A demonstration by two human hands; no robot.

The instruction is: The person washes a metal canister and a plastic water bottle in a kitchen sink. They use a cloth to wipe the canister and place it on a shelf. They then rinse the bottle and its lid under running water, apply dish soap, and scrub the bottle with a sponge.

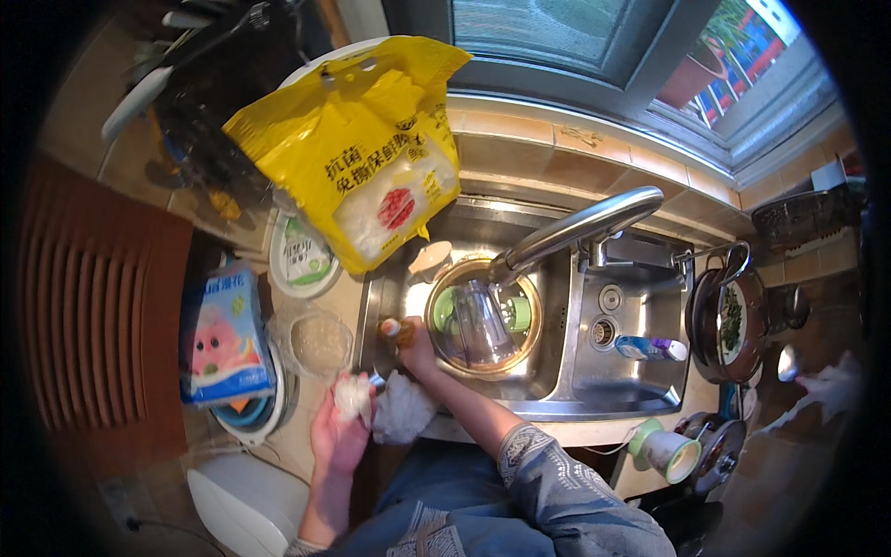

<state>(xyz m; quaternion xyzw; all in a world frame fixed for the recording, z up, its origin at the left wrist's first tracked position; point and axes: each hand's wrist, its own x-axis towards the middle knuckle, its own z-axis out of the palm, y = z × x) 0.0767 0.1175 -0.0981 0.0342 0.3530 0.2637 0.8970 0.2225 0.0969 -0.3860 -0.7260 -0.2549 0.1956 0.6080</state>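
My left hand (340, 425) is palm up near the counter's front edge, holding a pale, whitish lump (353, 398) whose kind I cannot tell. Over the sink's left rim, my right hand (416, 348) grips a small bottle (398, 330) with a white and orange top. A crumpled clear plastic bag (402, 411) lies between my forearms. Left of the sink sits a plastic-covered bowl (321, 339) with pale contents. Inside the left sink basin, a round basin (532, 278) holds a clear blender jug (484, 327) and green parts, beneath the faucet (578, 226).
A large yellow bag (362, 146) stands behind the sink's left corner. A blue package (226, 334) rests at the left. The right basin contains a blue and purple tube (651, 348). Pans (706, 327) and a green-and-white appliance base (665, 451) are at the right.
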